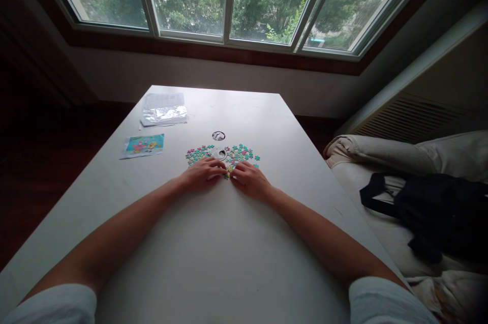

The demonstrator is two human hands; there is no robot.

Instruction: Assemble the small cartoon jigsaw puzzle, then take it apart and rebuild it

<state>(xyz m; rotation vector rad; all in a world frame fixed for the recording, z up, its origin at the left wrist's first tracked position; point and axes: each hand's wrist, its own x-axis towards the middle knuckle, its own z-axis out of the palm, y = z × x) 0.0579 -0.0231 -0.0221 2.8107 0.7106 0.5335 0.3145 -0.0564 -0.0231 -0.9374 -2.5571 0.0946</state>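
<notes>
Small jigsaw puzzle pieces (pixel 241 153), mostly green with some pink and yellow, lie scattered across the white table. Along the near edge of this spread, my left hand (pixel 205 172) and my right hand (pixel 249 179) face each other. Their bent fingers close on a little cluster of yellowish puzzle pieces (pixel 227 173) between them. Fingertips and hands cover part of that cluster, so single pieces are hard to make out. Just beyond my left fingers, among the pieces, sits a small round clear container (pixel 219 153).
A round lid-like disc (pixel 218 136) lies past the pieces. To the left are a colourful cartoon picture sheet (pixel 144 145) and a clear plastic bag on papers (pixel 164 109). Right of the table (pixel 229 263) stands a sofa (pixel 375 153) with a dark garment or bag (pixel 438 207).
</notes>
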